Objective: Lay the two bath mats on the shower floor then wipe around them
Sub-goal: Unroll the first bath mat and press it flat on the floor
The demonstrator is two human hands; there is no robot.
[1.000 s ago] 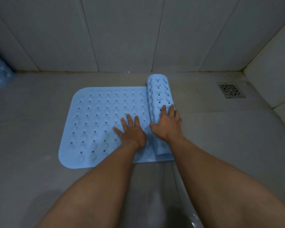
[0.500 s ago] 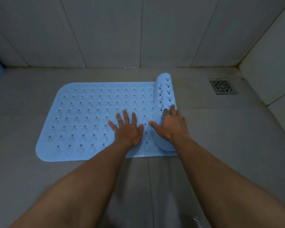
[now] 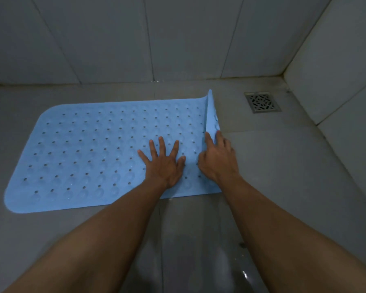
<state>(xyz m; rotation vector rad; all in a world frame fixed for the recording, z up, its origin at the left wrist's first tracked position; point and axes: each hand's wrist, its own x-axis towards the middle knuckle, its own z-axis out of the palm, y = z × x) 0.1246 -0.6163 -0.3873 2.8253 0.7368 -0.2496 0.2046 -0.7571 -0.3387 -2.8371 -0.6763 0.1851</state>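
As left hand lies spread, right hand pinches upturned end of blue mat

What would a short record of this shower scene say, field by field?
Mat: blue, holed, flat on the floor except its right end, which stands up
Left hand: flat on the mat, fingers spread
Right hand: pinches the raised end
Drain: metal grate in the floor's far right corner, clear of the mat
Second mat: not in view
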